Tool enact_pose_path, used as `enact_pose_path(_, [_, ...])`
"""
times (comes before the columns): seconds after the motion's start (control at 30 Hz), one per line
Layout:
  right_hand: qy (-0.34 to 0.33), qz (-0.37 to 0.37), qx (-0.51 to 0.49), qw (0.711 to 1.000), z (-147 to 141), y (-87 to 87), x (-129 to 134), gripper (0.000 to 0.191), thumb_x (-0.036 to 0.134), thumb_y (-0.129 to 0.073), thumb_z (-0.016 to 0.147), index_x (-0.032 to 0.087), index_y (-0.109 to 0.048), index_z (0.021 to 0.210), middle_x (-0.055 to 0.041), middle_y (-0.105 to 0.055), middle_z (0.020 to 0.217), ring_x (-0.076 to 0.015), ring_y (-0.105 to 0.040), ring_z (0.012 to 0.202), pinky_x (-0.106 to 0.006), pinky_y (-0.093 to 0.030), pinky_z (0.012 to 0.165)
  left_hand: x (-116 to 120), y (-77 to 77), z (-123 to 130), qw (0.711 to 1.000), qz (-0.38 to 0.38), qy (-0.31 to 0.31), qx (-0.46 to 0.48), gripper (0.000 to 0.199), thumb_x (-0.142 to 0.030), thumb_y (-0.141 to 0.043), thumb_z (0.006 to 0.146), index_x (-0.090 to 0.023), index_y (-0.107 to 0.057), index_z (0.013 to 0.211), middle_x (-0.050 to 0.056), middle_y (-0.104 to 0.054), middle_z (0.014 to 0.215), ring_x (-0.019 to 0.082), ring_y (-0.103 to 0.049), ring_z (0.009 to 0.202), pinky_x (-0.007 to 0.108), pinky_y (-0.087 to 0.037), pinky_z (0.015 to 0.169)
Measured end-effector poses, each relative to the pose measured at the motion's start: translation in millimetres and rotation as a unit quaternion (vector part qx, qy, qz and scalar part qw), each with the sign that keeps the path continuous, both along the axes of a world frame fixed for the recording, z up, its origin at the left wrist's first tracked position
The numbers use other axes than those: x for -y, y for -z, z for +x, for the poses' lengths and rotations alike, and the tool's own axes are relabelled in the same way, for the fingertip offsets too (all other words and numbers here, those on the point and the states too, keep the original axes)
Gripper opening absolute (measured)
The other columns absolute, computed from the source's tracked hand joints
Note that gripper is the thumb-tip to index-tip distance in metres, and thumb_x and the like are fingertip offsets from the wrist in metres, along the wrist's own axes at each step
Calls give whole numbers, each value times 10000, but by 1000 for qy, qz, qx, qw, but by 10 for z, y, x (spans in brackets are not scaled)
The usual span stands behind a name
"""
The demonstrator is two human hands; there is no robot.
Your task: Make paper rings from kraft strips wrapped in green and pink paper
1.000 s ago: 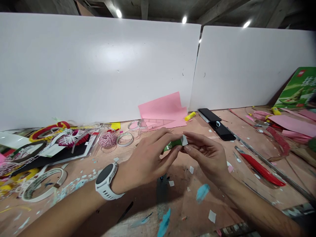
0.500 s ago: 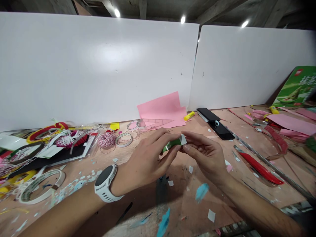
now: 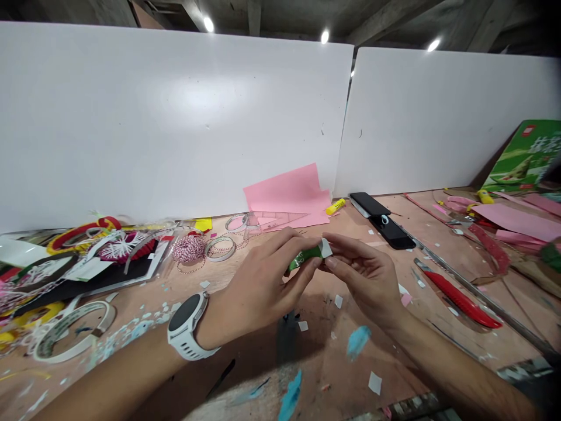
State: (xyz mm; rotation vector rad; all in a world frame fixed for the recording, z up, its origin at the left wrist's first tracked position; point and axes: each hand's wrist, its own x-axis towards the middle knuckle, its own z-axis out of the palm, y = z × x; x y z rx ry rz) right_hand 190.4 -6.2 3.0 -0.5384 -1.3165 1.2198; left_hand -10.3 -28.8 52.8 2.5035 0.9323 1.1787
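Note:
Above the middle of the table, my left hand (image 3: 267, 272) pinches a small green printed piece (image 3: 305, 256), perhaps card, between thumb and fingers. A white square (image 3: 325, 248), which looks like paper or tape, sits at its right end. My right hand (image 3: 366, 272) is closed at that end, its thumb and fingertips against the white square. The fingers cover part of the green piece, so its full shape is hidden. On my left wrist is a white watch (image 3: 189, 327) with a dark face.
A red utility knife (image 3: 460, 299) and a long metal strip (image 3: 477, 292) lie to the right. Two phones (image 3: 390, 231), a yellow glue stick (image 3: 335, 206) and pink paper (image 3: 287, 193) lie toward the white board (image 3: 175, 117). Left are string (image 3: 188, 248) and tape rolls (image 3: 74, 331).
Both hands stay nearly in place, pinching the green piece and its white end. Only a very slight shift of the camera view shows.

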Motion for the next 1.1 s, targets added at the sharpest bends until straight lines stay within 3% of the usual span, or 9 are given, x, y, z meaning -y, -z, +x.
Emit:
enact_pose_path(0.47, [13, -6, 9, 1000, 3, 11, 4, 369, 214, -822, 845, 318, -776, 1195, -23, -823, 1047, -191, -781, 918, -360, -666, 889, -5, 12, 0, 1000, 0, 6, 7, 294, -163, -560, 1018, -154, -603, 1309, 68, -627, 1043, 144, -558, 860, 251, -456, 682])
enact_pose_path(0.87, [-1, 0, 1, 1000, 6, 12, 8, 375, 174, -802, 862, 323, -772, 1205, -10, -824, 1062, -160, -776, 946, -294, -653, 897, -12, 14, 1, 1000, 4, 5, 4, 288, -161, -563, 1023, -163, -599, 1308, 76, -636, 1071, 140, -584, 883, 241, -464, 670])
enact_pose_path(1.1, [3, -11, 1, 1000, 3, 4, 11, 397, 179, -823, 835, 318, -773, 1204, -16, -824, 1073, -175, -778, 952, -320, -656, 902, -3, 4, 2, 1000, 0, 5, 7, 295, -165, -555, 1024, -175, -600, 1314, 82, -637, 1057, 145, -574, 861, 244, -466, 652])
